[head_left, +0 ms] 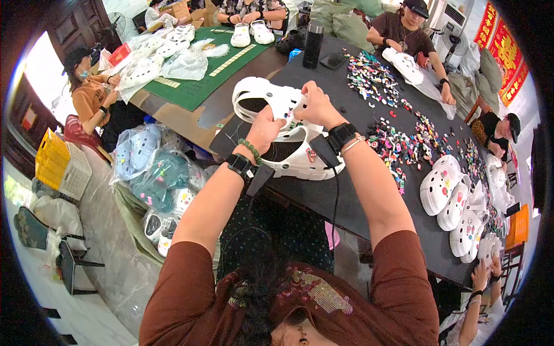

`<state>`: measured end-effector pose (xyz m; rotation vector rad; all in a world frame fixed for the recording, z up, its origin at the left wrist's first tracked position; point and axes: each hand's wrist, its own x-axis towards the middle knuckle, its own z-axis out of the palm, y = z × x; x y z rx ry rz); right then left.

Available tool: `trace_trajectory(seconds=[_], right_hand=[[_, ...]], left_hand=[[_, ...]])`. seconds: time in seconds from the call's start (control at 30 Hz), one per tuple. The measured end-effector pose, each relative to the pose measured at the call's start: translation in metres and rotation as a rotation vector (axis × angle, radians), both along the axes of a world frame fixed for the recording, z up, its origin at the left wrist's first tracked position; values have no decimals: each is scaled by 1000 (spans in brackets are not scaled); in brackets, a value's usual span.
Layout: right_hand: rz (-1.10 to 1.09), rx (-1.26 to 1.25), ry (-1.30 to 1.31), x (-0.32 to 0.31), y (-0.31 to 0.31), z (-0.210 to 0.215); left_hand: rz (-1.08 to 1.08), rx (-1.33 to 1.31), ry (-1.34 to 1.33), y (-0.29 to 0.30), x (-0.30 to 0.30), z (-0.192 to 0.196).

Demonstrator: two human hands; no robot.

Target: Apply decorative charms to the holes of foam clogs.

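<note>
Clog (262,98), white and chunky, was raised above the near edge of the black table (323,196), long axis running from ten o'clock to four o'clock. I saw my left hand (264,131) closed around its underside at seven o'clock of the shoe, and my right hand (314,106) pinching its upper at three o'clock, fingertips pressed to the strap side. Both sat equally close. A second white clog (297,158) lay just beneath, and coloured charms (398,147) were scattered further right.
</note>
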<state>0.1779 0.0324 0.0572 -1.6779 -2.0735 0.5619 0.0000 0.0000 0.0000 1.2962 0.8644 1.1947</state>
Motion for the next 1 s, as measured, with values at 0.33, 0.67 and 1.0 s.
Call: trace_trajectory(seconds=[0.33,0.67,1.0], right_hand=[[-3,199,396,52,-24,-9],[-64,480,257,115,-157,-46],[-113,489,180,100,-219,-84]], left_hand=[[307,164,925,6,-27,26],[-36,228,1083,8,-77,5],[129,225,906,61,-61,27]])
